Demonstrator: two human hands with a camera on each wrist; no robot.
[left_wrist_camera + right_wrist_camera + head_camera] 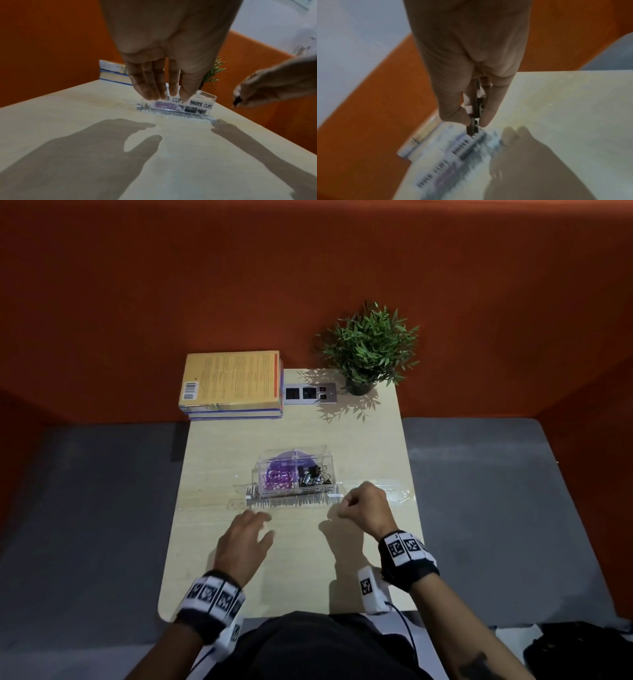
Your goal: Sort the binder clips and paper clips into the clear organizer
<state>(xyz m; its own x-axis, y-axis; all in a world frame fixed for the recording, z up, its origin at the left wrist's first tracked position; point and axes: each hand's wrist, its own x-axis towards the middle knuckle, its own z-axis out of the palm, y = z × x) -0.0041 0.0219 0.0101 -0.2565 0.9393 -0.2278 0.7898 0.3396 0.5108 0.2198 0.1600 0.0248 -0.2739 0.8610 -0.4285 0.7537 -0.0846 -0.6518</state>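
At frame centre we see the clear, boxy organizer [293, 470] on the pale wood-grain table [219, 446]; its contents blur. Our right hand [366, 508] pinches a black binder clip [475, 121]; the left hand [245, 539] hovers, fingers extended, holding nothing.

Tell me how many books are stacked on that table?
3, it seems. The yellow book lies on top at the far left corner of the table, with two blue-edged books under it. More may be hidden beneath.

Pale wooden table [219, 460] against orange wall [137, 285].
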